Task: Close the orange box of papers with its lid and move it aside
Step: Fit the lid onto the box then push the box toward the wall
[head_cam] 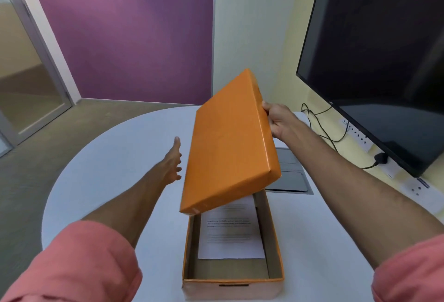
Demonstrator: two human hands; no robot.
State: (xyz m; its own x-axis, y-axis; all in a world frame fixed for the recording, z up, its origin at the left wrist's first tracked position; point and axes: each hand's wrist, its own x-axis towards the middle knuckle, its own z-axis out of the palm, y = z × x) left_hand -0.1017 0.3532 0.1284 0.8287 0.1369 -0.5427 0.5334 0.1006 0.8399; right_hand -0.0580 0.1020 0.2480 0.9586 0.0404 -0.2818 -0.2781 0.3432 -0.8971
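An open orange box [276, 249] stands on the white table near me, with printed white papers [230, 232] lying flat inside. The orange lid [230, 143] hangs tilted in the air over the box's far end, its near corner low over the papers. My right hand [278, 119] grips the lid's far right edge. My left hand [174, 160] is open with fingers spread, just left of the lid and apart from it.
The round white table [108, 169] has a grey cable hatch [288, 172] behind the box. A large dark screen [384, 61] hangs on the right wall, with cables and sockets [355, 131] beneath it. A purple wall and a glass door are at the back left.
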